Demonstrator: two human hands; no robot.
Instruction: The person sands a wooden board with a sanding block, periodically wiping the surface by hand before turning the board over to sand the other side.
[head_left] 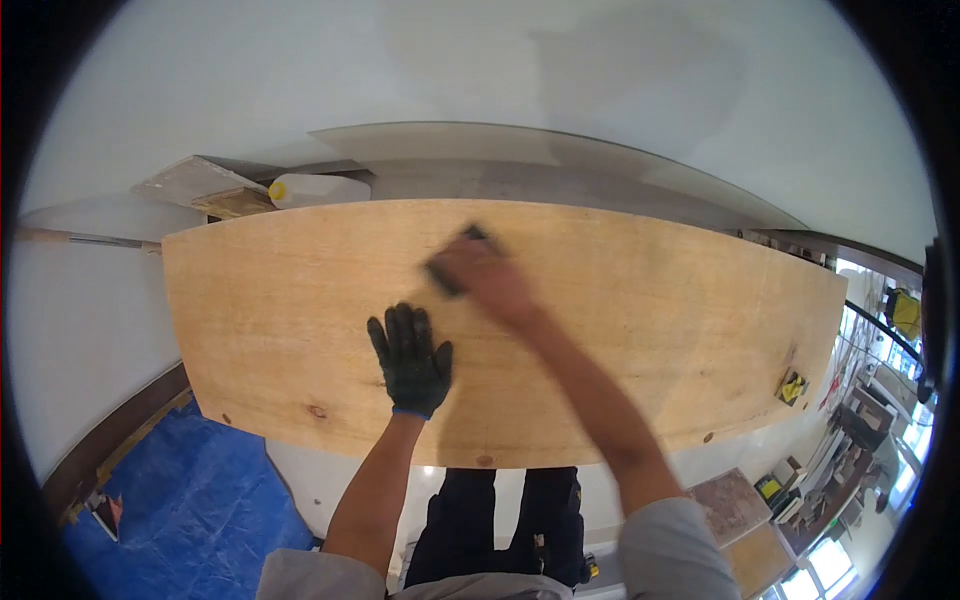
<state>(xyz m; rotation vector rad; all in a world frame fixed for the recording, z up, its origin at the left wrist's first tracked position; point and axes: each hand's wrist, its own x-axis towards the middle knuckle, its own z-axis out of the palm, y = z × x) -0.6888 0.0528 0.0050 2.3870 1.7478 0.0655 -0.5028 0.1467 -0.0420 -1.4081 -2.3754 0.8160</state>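
A long plywood board (620, 330) lies flat in front of me, with light wood grain and a few knots. My left hand (412, 365), in a dark glove with a blue cuff, rests on the board with its fingers stretched out. Farther up, my bare right hand (490, 275) is smeared by motion. It grips a dark sanding block (443, 277) against the board; the block's exact shape is blurred.
On the board's right end sits a small yellow-and-black item (792, 387). A white jug (320, 190) with a yellow cap stands behind the board. Blue sheeting (190, 490) covers the floor at left. Boards and clutter (850, 460) lie at right.
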